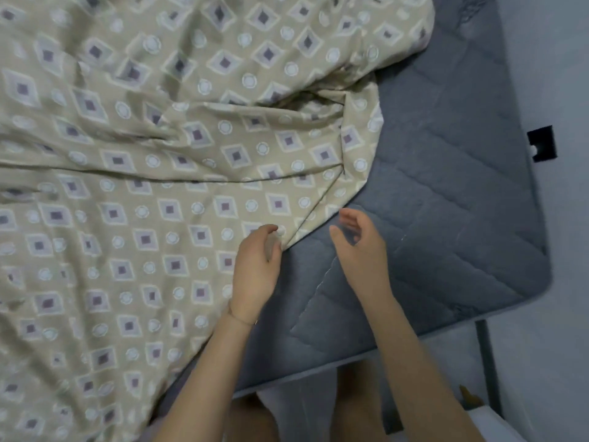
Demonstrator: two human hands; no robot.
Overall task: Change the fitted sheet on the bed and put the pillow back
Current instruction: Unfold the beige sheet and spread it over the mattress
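A beige fitted sheet (159, 173) printed with diamonds and circles lies rumpled over the left and middle of the bed. The grey quilted mattress (452, 199) is bare along its right side and near corner. My left hand (255, 269) pinches the sheet's loose edge where it meets the bare mattress. My right hand (360, 247) hovers just to the right of that edge, over the mattress, fingers loosely curled and holding nothing. No pillow is in view.
The mattress corner (538, 275) points to the right, with pale floor beyond it. A dark bed-frame leg (487, 362) drops below the near edge. A small black bracket (541, 143) sticks out at the right side. My legs stand against the near edge.
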